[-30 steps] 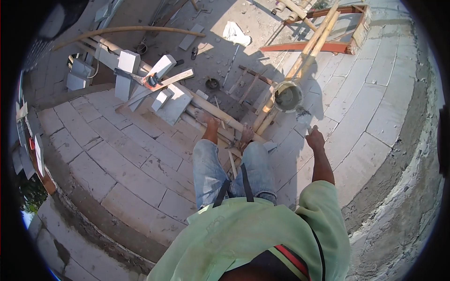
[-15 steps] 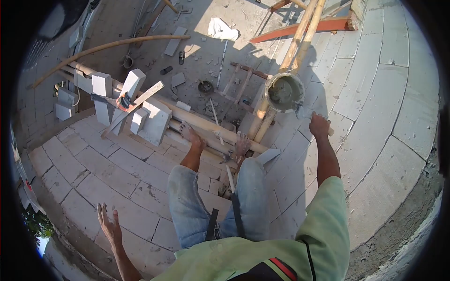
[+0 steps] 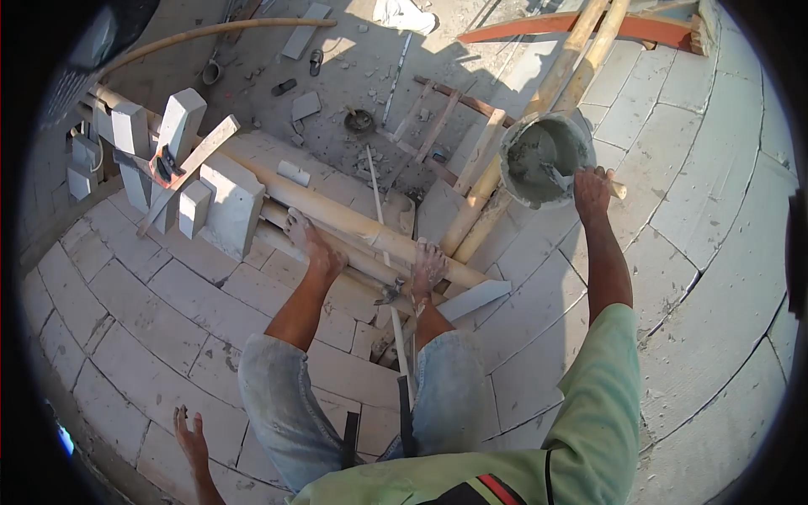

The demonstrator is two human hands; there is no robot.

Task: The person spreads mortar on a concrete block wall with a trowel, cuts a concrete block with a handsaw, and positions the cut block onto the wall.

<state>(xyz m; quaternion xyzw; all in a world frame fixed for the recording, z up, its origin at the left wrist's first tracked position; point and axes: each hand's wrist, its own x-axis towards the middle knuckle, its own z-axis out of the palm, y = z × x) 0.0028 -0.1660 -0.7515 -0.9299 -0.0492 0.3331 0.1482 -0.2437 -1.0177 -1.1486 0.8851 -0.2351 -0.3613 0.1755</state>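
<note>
My right hand (image 3: pixel 593 192) is closed around a trowel, whose pale wooden handle (image 3: pixel 619 191) sticks out to the right of my fist. Its mortar-coated blade end reaches over the near right rim of a bucket (image 3: pixel 588 141). Wet grey mortar (image 3: pixel 534 160) lies inside that bucket, which stands against two bamboo poles. Down at the lower left, my left hand (image 3: pixel 192 439) hangs in the air with its fingers apart and nothing in it, in front of the light block wall.
My bare feet (image 3: pixel 431 263) rest on horizontal bamboo poles (image 3: pixel 353 216). White blocks (image 3: pixel 231 206), a handsaw (image 3: pixel 168 168) and a wooden strip (image 3: pixel 202 158) sit at the left. Below, the ground (image 3: pixel 252 93) holds rubble, sandals and a dark basin (image 3: pixel 359 122). Block wall (image 3: pixel 673 219) curves along the right.
My right hand has moved up to the bucket with the trowel, its blade end now at the rim. My left hand is lower in view. The view has shifted as my head moved.
</note>
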